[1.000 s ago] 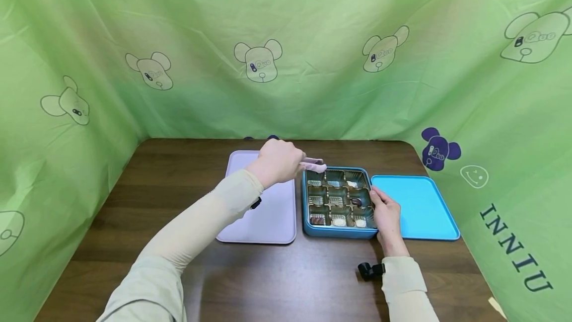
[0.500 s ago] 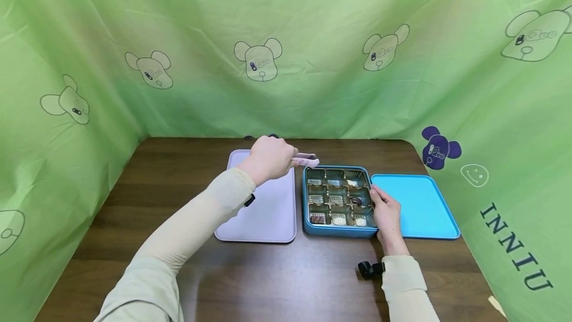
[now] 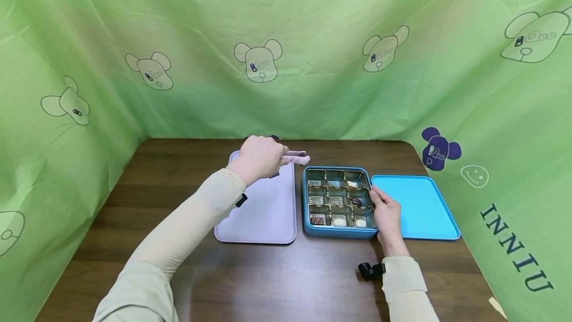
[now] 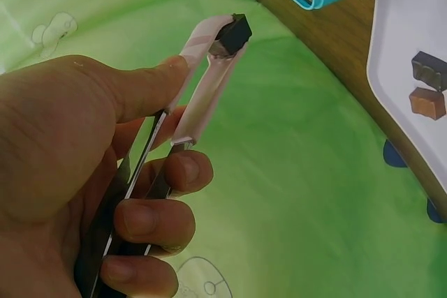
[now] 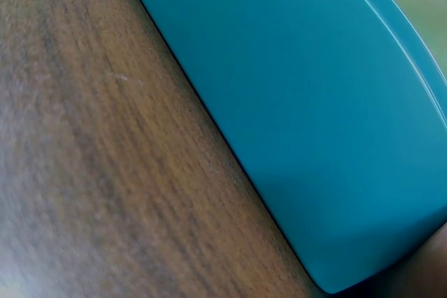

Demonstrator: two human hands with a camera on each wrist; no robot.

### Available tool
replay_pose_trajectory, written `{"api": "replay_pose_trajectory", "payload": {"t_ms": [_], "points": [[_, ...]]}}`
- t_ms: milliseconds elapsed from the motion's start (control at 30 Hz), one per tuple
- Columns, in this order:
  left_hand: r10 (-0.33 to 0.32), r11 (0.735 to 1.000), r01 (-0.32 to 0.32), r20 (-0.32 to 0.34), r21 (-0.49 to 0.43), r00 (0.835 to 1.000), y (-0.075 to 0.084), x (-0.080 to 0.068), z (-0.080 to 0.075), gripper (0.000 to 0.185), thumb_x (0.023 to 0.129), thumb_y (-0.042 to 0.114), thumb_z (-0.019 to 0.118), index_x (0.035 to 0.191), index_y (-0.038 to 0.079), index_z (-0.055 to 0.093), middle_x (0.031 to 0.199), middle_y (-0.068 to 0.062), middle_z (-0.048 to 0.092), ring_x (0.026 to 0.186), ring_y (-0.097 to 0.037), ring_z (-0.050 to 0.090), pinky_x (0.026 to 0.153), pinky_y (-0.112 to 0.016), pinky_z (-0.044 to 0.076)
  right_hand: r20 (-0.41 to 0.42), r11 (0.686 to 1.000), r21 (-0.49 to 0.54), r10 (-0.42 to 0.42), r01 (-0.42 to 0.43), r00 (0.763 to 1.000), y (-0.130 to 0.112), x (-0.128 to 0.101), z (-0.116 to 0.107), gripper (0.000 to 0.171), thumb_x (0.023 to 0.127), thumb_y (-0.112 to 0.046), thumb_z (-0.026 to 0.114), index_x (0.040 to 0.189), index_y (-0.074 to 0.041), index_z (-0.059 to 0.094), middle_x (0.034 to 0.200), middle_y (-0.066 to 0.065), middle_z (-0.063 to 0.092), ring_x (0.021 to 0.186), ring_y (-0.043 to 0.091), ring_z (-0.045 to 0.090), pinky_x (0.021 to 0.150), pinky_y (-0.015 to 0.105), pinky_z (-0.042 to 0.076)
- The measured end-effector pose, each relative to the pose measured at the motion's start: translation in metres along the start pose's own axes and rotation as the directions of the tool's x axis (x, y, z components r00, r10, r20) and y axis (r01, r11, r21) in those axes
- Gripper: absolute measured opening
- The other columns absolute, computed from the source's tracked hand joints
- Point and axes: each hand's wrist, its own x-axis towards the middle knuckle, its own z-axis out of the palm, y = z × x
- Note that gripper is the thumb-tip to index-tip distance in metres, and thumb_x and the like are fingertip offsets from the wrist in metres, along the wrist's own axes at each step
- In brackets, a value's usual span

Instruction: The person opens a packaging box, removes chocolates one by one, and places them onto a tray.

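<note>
My left hand grips metal tongs with pale pink covered tips, above the far part of the lilac tray. In the left wrist view, a dark chocolate is pinched between those tips. Two more chocolates, a dark one and a brown one, lie on the tray there. My right hand holds the right side of the blue box, thumb at its rim. Inside the box, a gold insert has several square compartments; some hold dark or white pieces.
A flat light-blue lid lies right of the box, behind my right hand. The brown wooden table carries everything, and a green printed curtain hangs behind its far edge. A black wrist camera sits by the right cuff.
My left hand has moved left with the tongs, away from the box's far left corner to over the lilac tray. My right hand stays on the box.
</note>
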Motion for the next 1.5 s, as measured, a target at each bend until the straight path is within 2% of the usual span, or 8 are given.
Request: {"api": "replay_pose_trajectory", "payload": {"t_ms": [433, 667, 967, 1133, 1433, 1500], "points": [[-0.043, 0.999, 0.044, 0.007, -0.030, 0.999, -0.019, -0.008, 0.009, 0.026, 0.102, 0.043, 0.057, 0.111, 0.026, 0.073, 0.079, 0.001, 0.066, 0.069, -0.021, 0.062, 0.056, -0.041, 0.051, -0.011, 1.000, -0.005, 0.000, 0.000, 1.000, 0.002, 0.002, 0.001, 0.051, 0.108, -0.035, 0.048, 0.152, -0.009, 0.045, 0.160, 0.009, 0.038, 0.149, 0.025, 0.029, 0.120, 0.042, 0.025], [-0.077, 0.996, 0.078, 0.031, -0.036, 0.997, -0.030, -0.015, 0.008, 0.024, 0.101, 0.041, 0.058, 0.109, 0.024, 0.072, 0.083, -0.001, 0.068, 0.072, -0.024, 0.064, 0.058, -0.044, 0.051, -0.009, 1.000, -0.005, 0.003, -0.003, 1.000, 0.001, 0.002, 0.001, 0.051, 0.108, -0.035, 0.049, 0.152, -0.008, 0.045, 0.160, 0.009, 0.037, 0.150, 0.025, 0.028, 0.121, 0.042, 0.024], [-0.130, 0.989, 0.132, 0.033, -0.072, 0.991, -0.043, -0.022, 0.015, 0.029, 0.103, 0.045, 0.054, 0.117, 0.027, 0.072, 0.084, -0.001, 0.067, 0.074, -0.025, 0.064, 0.058, -0.043, 0.050, -0.009, 1.000, 0.000, 0.011, -0.011, 1.000, 0.001, 0.002, 0.002, 0.051, 0.108, -0.035, 0.047, 0.152, -0.009, 0.044, 0.160, 0.009, 0.036, 0.150, 0.024, 0.027, 0.121, 0.041, 0.023], [-0.156, 0.983, 0.158, 0.029, -0.098, 0.987, -0.049, -0.027, 0.022, 0.029, 0.102, 0.046, 0.055, 0.113, 0.026, 0.072, 0.082, -0.001, 0.067, 0.074, -0.025, 0.064, 0.057, -0.044, 0.049, -0.003, 1.000, -0.003, 0.006, -0.006, 1.000, 0.001, 0.001, 0.002, 0.053, 0.108, -0.036, 0.048, 0.152, -0.009, 0.044, 0.161, 0.009, 0.035, 0.151, 0.024, 0.025, 0.121, 0.042, 0.022], [-0.171, 0.980, 0.174, 0.043, -0.093, 0.984, -0.058, -0.037, 0.031, 0.032, 0.102, 0.043, 0.056, 0.123, 0.025, 0.072, 0.089, -0.004, 0.072, 0.075, -0.026, 0.066, 0.057, -0.044, 0.050, -0.010, 1.000, -0.008, 0.014, -0.014, 1.000, 0.000, 0.002, 0.003, 0.051, 0.108, -0.036, 0.047, 0.152, -0.009, 0.044, 0.161, 0.008, 0.035, 0.151, 0.024, 0.026, 0.121, 0.042, 0.023], [-0.172, 0.981, 0.175, 0.044, -0.088, 0.984, -0.059, -0.038, 0.033, 0.031, 0.102, 0.043, 0.056, 0.120, 0.024, 0.073, 0.089, -0.005, 0.071, 0.076, -0.026, 0.066, 0.058, -0.044, 0.050, -0.010, 1.000, -0.009, 0.016, -0.016, 1.000, 0.001, 0.002, 0.003, 0.051, 0.108, -0.036, 0.047, 0.153, -0.010, 0.044, 0.161, 0.008, 0.035, 0.151, 0.024, 0.025, 0.121, 0.042, 0.023]]}}
